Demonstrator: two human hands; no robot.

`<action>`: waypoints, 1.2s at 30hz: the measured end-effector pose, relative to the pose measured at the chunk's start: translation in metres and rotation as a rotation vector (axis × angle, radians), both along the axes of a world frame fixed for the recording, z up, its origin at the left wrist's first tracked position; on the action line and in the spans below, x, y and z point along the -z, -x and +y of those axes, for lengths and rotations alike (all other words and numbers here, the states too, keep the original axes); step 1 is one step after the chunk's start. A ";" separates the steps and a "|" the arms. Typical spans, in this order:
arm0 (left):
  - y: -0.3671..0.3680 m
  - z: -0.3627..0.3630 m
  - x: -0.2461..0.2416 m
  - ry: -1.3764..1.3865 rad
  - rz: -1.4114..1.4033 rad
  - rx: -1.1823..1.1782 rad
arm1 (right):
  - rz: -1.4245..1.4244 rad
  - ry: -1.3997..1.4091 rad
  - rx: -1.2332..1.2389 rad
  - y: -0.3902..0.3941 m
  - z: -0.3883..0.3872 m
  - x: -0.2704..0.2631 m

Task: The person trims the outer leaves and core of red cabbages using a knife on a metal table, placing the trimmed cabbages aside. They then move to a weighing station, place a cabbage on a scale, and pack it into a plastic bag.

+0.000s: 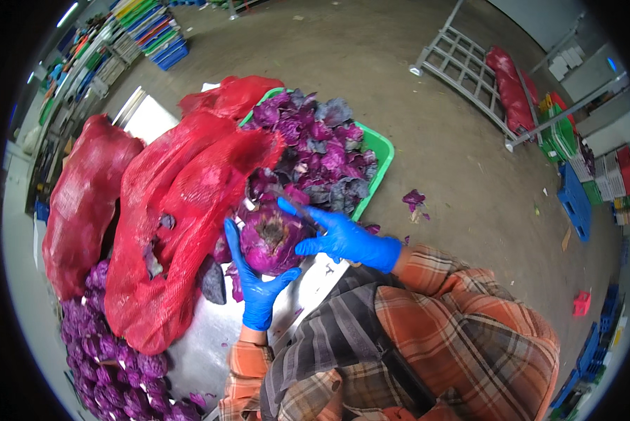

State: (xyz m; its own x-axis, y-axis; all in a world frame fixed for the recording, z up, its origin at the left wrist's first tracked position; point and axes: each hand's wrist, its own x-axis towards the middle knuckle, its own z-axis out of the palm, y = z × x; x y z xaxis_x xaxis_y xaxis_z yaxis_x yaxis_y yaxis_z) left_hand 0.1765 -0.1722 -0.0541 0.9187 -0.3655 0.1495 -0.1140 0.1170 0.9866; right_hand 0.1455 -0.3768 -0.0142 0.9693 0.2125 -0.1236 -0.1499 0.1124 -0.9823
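Note:
A red cabbage head (274, 239) sits on the metal table in front of me, its brown cut stem end facing up. My left hand (259, 287), in a blue glove, cups it from the left and near side with thumb and fingers spread around it. At its right is my gloved right hand (346, 239), gripping a dark, narrow tool (305, 211) that looks like a knife; its handle is mostly hidden. The index finger lies along the tool. Just beyond, a green plastic crate (382, 158) is heaped with loose purple cabbage leaves (325, 142).
An opened red mesh sack (183, 210) slumps on the metal table (207, 326) at my left, beside a full red sack (86, 200). Many trimmed cabbages (120, 368) are piled nearer. Leaf scraps (414, 199) lie on the floor; a metal rack (467, 68) stands far right.

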 end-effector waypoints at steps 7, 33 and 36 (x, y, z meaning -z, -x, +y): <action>-0.054 -0.134 -0.129 0.060 -0.550 0.257 | -0.280 0.030 0.488 0.024 -0.101 -0.109; -0.067 -0.069 0.101 -1.037 -0.617 -0.161 | 0.523 -0.020 0.596 0.083 -0.159 0.201; -0.106 -0.099 0.083 -0.740 -0.513 0.218 | 0.460 0.180 0.582 0.081 -0.179 0.242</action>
State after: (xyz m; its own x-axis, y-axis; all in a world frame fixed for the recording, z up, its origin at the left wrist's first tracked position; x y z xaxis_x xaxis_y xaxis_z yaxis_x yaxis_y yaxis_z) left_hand 0.2824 -0.2707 -0.1371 0.7043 -0.6871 0.1783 -0.6069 -0.4526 0.6533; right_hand 0.0642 -0.5559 -0.2566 0.7610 -0.3788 -0.5267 -0.5141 0.1431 -0.8457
